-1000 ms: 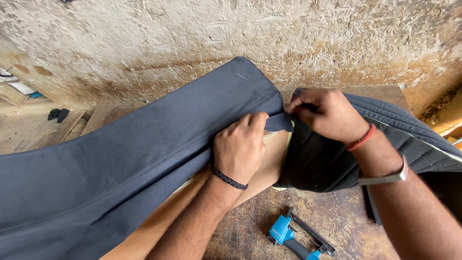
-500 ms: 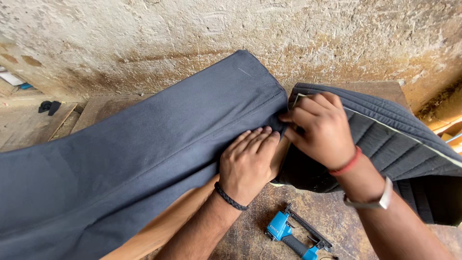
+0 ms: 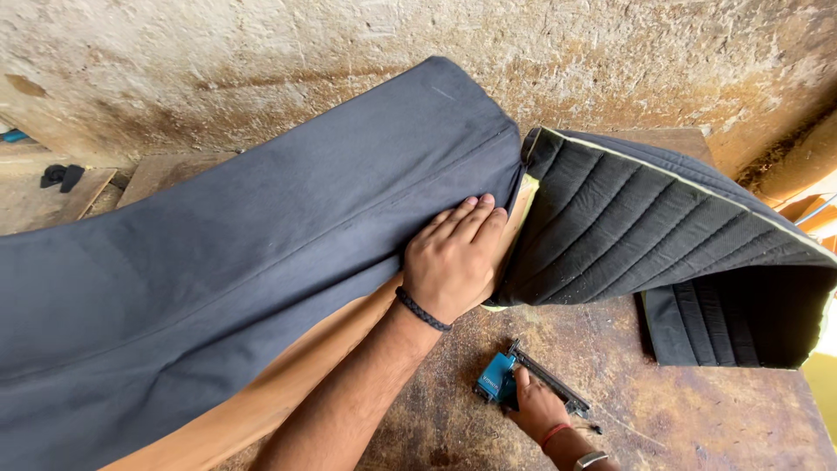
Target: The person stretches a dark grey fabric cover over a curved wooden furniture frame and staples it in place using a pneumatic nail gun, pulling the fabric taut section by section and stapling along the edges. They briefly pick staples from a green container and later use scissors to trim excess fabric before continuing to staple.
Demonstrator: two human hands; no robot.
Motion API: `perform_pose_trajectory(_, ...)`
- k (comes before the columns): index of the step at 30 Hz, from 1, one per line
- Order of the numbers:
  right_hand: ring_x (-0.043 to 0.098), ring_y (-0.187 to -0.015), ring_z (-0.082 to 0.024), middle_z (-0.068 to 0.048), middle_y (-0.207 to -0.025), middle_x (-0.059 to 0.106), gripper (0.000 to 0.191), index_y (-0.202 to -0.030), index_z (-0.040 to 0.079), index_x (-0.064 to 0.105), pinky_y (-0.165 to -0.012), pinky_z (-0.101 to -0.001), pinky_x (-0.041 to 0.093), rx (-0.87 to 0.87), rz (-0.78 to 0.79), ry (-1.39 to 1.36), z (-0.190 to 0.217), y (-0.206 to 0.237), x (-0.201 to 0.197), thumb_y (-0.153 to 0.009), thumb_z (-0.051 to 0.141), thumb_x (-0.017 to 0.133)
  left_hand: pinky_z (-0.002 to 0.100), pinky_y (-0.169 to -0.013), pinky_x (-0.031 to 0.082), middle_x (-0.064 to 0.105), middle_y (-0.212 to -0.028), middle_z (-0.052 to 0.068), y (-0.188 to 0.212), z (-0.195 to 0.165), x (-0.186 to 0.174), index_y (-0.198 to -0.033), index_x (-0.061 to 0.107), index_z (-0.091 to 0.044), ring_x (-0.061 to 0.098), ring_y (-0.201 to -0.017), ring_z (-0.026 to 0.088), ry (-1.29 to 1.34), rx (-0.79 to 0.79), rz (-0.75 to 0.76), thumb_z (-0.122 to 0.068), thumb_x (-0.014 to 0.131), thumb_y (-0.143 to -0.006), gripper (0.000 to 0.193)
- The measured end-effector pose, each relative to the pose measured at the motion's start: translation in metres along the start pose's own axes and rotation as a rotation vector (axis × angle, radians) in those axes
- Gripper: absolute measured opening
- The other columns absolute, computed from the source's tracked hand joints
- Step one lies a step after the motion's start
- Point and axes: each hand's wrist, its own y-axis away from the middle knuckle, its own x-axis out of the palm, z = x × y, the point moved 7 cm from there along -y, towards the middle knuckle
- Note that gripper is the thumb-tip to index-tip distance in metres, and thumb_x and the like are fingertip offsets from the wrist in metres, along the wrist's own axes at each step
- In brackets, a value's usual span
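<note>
Head view: left hand (image 3: 453, 262) flat, fingers together and stretched out, pressing dark grey fabric cover (image 3: 244, 253) against wooden frame edge (image 3: 261, 397), gripping nothing. Right hand (image 3: 536, 406) low on stained table (image 3: 697, 410), fingers closing around blue staple gun (image 3: 514, 384). Quilted black panel (image 3: 645, 227) folded back just right of left hand, foam edge showing. Rough plaster wall (image 3: 261, 44) behind.
</note>
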Motion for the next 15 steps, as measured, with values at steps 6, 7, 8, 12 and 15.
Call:
perform_pose_trajectory(6,0.075,-0.080,-0.022,-0.018,-0.105,0.071,0.065,-0.138,0.007,0.036,-0.076,-0.0321,0.062,0.153,0.044,-0.494,0.018,0.047,-0.088,-0.089,0.027,0.075,0.041,-0.111,0.052,0.071,-0.130,0.012,0.000,-0.005,0.003,-0.121,0.071,-0.009,0.068,-0.124,0.025,-0.032,-0.102,0.019,-0.011,0.061,-0.099,0.025)
perform_pose_trajectory(7,0.074,-0.078,-0.021,-0.017,-0.104,0.070,0.062,-0.133,0.006,0.041,-0.075,-0.0323,0.061,0.157,0.024,-0.559,0.021,0.064,-0.120,-0.091,0.032,0.078,0.041,-0.111,0.052,0.071,-0.130,0.012,0.000,-0.006,0.004,-0.121,0.071,-0.009,0.068,-0.124,0.026,-0.036,-0.102,0.018,-0.011,0.062,-0.098,0.024)
perform_pose_trajectory(8,0.071,-0.074,-0.023,-0.018,-0.099,0.073,0.067,-0.140,0.010,0.034,-0.071,-0.0337,0.063,0.155,0.039,-0.559,0.023,0.084,-0.151,-0.093,0.031,0.076,0.041,-0.111,0.051,0.071,-0.131,0.012,0.000,-0.007,0.003,-0.120,0.071,-0.009,0.068,-0.125,0.026,-0.037,-0.099,0.016,-0.011,0.062,-0.098,0.024)
perform_pose_trajectory(12,0.071,-0.055,-0.018,-0.009,-0.067,0.076,0.026,-0.097,0.004,0.076,-0.056,-0.0353,0.061,-0.038,-0.182,-0.452,0.039,0.172,-0.293,-0.085,0.027,0.079,0.041,-0.106,0.052,0.072,-0.128,0.014,-0.003,-0.010,0.002,-0.115,0.072,-0.006,0.069,-0.121,0.026,-0.011,-0.160,0.052,-0.010,0.063,-0.091,0.026)
perform_pose_trajectory(15,0.072,-0.062,-0.021,-0.011,-0.075,0.074,0.020,-0.102,0.006,0.072,-0.058,-0.0356,0.064,-0.092,-0.397,-0.441,0.067,0.201,-0.391,-0.087,0.018,0.079,0.040,-0.106,0.053,0.072,-0.128,0.014,-0.008,-0.013,-0.004,-0.111,0.072,-0.006,0.069,-0.121,0.025,-0.011,-0.171,0.047,-0.008,0.065,-0.091,0.022)
